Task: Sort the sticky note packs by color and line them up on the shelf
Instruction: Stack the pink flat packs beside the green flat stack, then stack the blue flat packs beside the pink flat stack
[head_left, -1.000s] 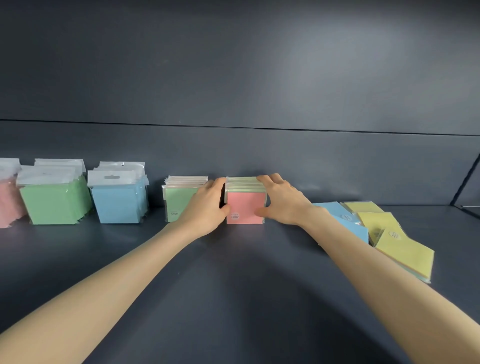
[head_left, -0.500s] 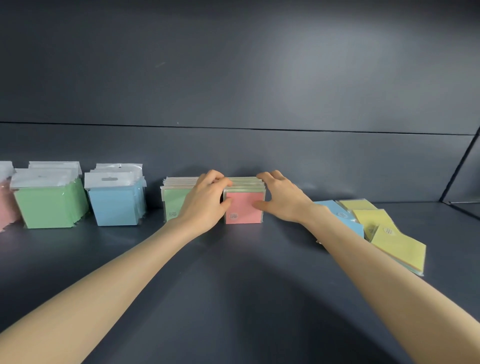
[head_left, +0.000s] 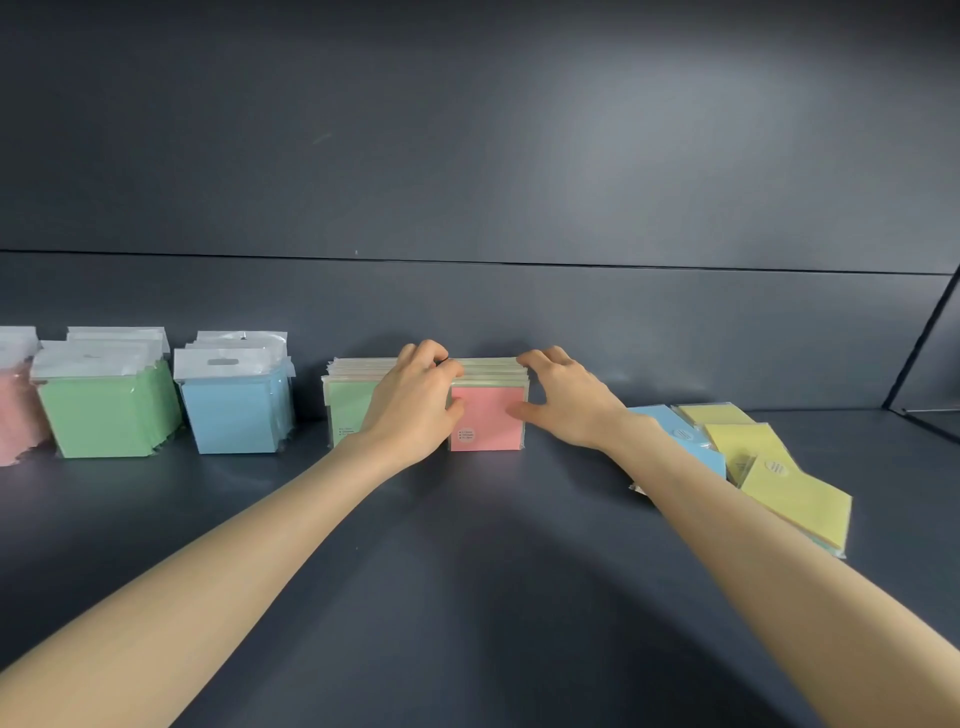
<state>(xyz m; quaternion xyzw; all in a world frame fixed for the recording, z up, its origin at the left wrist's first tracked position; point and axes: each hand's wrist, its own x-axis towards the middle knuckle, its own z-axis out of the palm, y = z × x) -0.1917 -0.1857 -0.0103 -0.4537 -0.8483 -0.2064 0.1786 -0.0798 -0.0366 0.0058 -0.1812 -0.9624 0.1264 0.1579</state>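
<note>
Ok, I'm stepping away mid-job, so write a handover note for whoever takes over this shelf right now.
Left hand and right hand grip the pink-fronted row from either side, fingers over its top.
Standing along the back: pink stack, green stack, blue stack, green-fronted row, then the held row.
To do: loose blue packs and yellow packs lying flat at the right need sorting and standing up.

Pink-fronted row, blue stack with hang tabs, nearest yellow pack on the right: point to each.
pink-fronted row (head_left: 489, 415), head view, on its pink front face.
blue stack (head_left: 231, 415), head view, middle of the front pack's face.
nearest yellow pack (head_left: 797, 501), head view, centre of its top face.
</note>
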